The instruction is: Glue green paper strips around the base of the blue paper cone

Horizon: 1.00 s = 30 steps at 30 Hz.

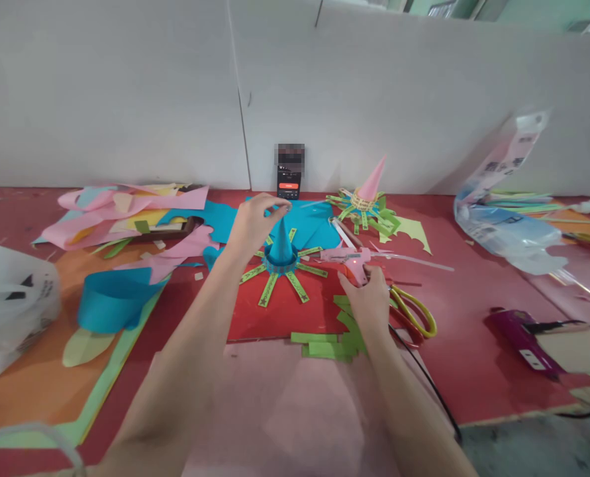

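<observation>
My left hand (257, 222) is raised just above the tip of a blue paper cone (281, 246), thumb and forefinger pinched together. What the pinch holds, if anything, is too small to make out. The cone stands upright in a blue ring, with green patterned paper strips (269, 290) spread outward around it like rays. To the right, my right hand (369, 295) is closed around the handle of a pink glue gun (347, 256). Its nozzle points left toward the strips, and a clear glue stick (418, 261) sticks out at its back.
Yellow-handled scissors (416, 308) lie beside my right hand, near green paper pieces (324, 346). A similar pink-coned piece (371, 182) stands behind. A phone (289, 179) leans on the wall. Paper scraps (126, 212) and a plastic bag (14, 305) are left; a purple power strip (523, 341) lies right.
</observation>
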Available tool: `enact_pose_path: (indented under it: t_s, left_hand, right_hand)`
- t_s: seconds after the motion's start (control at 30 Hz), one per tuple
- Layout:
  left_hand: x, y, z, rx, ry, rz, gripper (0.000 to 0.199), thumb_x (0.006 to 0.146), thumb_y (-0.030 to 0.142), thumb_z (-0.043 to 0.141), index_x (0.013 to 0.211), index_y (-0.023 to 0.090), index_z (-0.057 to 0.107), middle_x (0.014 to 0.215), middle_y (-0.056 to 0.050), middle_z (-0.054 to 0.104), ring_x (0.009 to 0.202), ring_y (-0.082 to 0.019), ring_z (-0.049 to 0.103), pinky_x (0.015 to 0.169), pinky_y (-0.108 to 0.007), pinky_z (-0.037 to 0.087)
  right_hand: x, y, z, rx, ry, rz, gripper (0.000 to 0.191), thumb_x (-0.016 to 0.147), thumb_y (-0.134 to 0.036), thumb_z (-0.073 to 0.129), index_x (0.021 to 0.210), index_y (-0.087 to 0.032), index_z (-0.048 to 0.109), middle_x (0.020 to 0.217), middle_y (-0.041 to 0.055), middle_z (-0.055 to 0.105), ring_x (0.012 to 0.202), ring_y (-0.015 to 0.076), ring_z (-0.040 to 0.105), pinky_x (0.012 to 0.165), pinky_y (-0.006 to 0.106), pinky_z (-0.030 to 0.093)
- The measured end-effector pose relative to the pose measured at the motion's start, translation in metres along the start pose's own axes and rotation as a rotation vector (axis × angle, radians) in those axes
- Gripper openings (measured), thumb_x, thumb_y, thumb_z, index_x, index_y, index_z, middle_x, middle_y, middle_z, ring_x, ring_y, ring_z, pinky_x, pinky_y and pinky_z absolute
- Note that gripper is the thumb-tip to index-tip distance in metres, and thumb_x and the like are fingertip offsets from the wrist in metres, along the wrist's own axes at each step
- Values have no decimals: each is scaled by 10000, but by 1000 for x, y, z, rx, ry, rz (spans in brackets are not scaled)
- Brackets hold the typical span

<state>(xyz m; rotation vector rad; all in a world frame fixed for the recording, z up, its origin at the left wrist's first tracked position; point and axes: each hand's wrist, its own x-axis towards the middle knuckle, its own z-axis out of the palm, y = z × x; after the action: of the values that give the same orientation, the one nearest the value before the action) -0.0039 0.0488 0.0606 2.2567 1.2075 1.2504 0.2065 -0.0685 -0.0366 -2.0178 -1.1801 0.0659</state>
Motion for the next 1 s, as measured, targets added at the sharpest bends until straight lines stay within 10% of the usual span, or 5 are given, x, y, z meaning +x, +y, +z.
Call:
enact_pose_path:
  t_s: [0.5,1.0]
  left_hand:
    - [-3,-28,-6,-56,-301,17,193,786,319,567,882,216,698,949,-29,674,859,-181,610,769,-286,457]
    - [4,-17,-18,-154,4,-60,233,789,320,552,901,140,650,902,-50,681,867,-176,616,796,-278,466]
  right_hand:
    - [-3,-2,0,69,-12,33,547,636,-544,599,1025,-168,522,913,76,578,758,192,493,698,328,385]
    - [1,-7,-10,169,90,113,555,627,-546,617,1014,-163,515,763,8,527,671,143,453,681,291,383]
